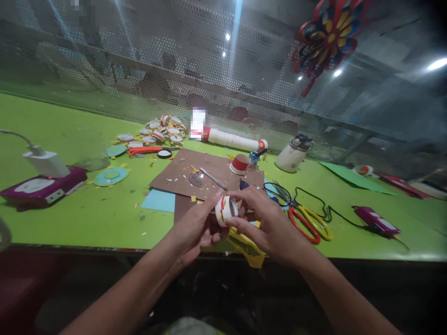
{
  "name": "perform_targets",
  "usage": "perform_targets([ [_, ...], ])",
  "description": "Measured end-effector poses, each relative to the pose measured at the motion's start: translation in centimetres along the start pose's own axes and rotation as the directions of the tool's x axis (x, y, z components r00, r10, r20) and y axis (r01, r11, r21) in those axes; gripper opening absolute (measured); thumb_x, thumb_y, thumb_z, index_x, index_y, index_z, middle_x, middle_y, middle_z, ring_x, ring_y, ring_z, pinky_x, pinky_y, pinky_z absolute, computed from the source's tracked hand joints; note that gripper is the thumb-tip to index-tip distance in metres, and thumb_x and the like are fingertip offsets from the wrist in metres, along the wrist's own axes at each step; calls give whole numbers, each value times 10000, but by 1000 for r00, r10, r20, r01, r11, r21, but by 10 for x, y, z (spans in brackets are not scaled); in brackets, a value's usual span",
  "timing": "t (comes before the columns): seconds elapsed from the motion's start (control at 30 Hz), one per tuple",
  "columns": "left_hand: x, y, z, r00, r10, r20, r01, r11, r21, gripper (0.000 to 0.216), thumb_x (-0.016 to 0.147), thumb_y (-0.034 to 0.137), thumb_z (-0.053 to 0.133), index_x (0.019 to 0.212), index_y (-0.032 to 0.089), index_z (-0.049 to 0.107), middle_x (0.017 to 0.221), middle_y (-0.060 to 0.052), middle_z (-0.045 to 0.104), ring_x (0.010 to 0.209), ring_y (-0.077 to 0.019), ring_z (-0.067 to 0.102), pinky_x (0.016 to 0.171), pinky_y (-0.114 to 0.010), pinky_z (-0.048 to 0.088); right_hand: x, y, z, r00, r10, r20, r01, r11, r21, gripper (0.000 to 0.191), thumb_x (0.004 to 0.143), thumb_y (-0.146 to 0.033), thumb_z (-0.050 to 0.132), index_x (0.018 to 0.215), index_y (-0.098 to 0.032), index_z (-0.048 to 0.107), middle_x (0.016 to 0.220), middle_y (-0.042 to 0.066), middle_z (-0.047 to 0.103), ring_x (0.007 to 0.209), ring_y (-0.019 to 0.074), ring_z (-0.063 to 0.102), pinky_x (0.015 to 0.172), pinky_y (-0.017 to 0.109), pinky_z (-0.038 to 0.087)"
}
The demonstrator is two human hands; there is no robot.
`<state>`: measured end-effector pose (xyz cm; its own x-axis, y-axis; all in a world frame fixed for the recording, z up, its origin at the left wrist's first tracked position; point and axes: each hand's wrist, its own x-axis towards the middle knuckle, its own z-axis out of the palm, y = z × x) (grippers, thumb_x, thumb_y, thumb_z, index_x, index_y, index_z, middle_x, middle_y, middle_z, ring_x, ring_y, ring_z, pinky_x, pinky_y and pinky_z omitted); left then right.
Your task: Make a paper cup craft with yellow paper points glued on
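Note:
Between my two hands is a small white round paper piece [223, 211] with red and yellow strips on its side and a greyish open-looking end. The fingers of my left hand [199, 225] curl around its left side and underneath. My right hand [261, 216] holds it from the right, thumb and fingertips on its rim. Just beyond my hands, a slim silver pen-like tool [213, 179] lies on a brown board [178, 170] strewn with paper scraps. Yellow paper [249, 249] hangs over the table edge below my right hand.
Red-and-yellow-handled scissors [309, 223] lie right of my right hand, near a black cable. A red-and-white cup [240, 164], a white bottle [293, 153] and a long white roll [233, 138] stand or lie farther back. Several decorated discs [167, 130] are piled at back left.

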<state>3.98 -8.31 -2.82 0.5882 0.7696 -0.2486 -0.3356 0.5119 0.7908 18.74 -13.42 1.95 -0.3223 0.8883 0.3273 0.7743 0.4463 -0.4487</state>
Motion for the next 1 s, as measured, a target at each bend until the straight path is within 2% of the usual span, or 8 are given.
perform_targets([
  [0.13, 2, 0, -3, 1000, -2, 7, 3, 997, -79, 253, 754, 432, 623, 821, 190, 594, 521, 46, 559, 337, -44, 465, 289, -120, 242, 2, -1, 4, 999, 6, -36, -7, 1000, -17, 296, 866, -256, 583, 1148, -192, 522, 866, 31, 493, 720, 151, 512, 652, 280, 474],
  [0.27, 3, 3, -7, 998, -32, 62, 37, 997, -69, 259, 776, 430, 594, 840, 179, 597, 490, 36, 551, 314, -46, 464, 270, -105, 229, 2, -3, 3, 997, 37, -61, -37, 999, 6, 355, 825, -285, 638, 1148, -184, 530, 911, 44, 544, 731, 153, 533, 665, 288, 492],
  [0.37, 3, 5, -11, 993, -67, 100, 75, 994, -82, 271, 811, 444, 535, 843, 181, 595, 501, 13, 576, 291, -47, 449, 251, -103, 181, 1, 0, 0, 993, 80, -84, -74, 995, 70, 488, 785, -329, 677, 1219, -193, 501, 1009, 65, 579, 763, 165, 562, 682, 307, 505],
  [0.47, 3, 5, -14, 994, -51, 94, 62, 991, -116, 271, 821, 447, 513, 824, 186, 587, 529, -4, 604, 299, -59, 462, 251, -109, 192, 0, 10, -2, 978, 152, -144, -122, 972, 199, 458, 795, -395, 649, 1184, -177, 543, 1006, 79, 584, 767, 172, 579, 701, 333, 521],
  [0.53, 3, 5, -14, 994, -38, 98, 51, 990, -132, 275, 821, 451, 512, 821, 186, 583, 551, -19, 621, 324, -70, 485, 260, -113, 212, 1, 18, 0, 965, 212, -153, -155, 936, 316, 419, 804, -422, 627, 1130, -163, 577, 971, 85, 594, 786, 184, 588, 718, 354, 529],
  [0.67, 2, 3, -14, 990, -55, 127, 77, 982, -172, 267, 816, 442, 523, 840, 184, 589, 581, -31, 631, 395, -96, 545, 277, -113, 231, 3, 33, 8, 954, 298, -26, -238, 809, 537, 379, 812, -406, 624, 1105, -169, 583, 968, 89, 616, 890, 216, 605, 795, 399, 516],
  [0.83, 2, 2, -15, 986, -36, 162, 71, 974, -214, 271, 810, 416, 527, 803, 156, 604, 611, -51, 640, 455, -128, 584, 301, -137, 288, 4, 33, 7, 956, 280, 86, -263, 690, 674, 404, 839, -357, 604, 1196, -185, 522, 1000, 87, 628, 925, 203, 614, 828, 391, 498],
  [1.0, 5, -3, -20, 985, -46, 164, 84, 970, -230, 241, 814, 344, 524, 795, 131, 635, 612, -57, 644, 487, -134, 593, 363, -163, 375, 8, 20, 4, 951, 269, 151, -279, 545, 791, 549, 753, -281, 711, 1251, -208, 492, 912, 44, 625, 853, 176, 613, 794, 345, 484],
])
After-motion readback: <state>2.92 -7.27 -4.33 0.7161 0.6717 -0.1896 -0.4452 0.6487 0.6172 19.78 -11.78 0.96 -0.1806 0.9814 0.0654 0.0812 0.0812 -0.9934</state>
